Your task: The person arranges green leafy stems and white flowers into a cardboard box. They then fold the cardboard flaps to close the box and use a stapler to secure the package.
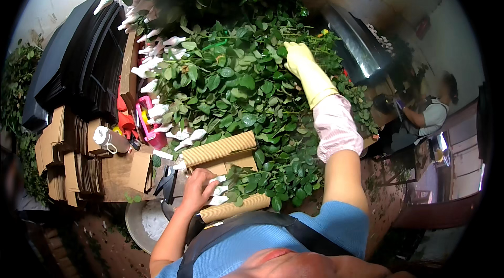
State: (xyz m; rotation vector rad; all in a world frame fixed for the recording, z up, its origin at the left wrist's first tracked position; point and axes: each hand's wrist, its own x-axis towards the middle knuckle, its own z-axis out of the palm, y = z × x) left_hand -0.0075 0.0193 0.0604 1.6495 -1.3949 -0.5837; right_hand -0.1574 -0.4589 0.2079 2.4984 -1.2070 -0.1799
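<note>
My bare left hand is at the near edge of the table, its thumb and finger around a white-sleeved flower head. Two more sleeved heads lie just below it, their leafy stems pointing right. These stems lie on a sheet of corrugated cardboard, whose ribbed far flap and near flap are raised. My right hand, in a yellow rubber glove, reaches far across onto a large heap of leafy flower stems. Its fingers are partly hidden among leaves, so its grip is unclear.
Left of the heap are a pink plastic basket, a white tumbler, stacked cardboard pieces and black sheets. A basin of white sleeves stands below the table edge. Another person works at the right.
</note>
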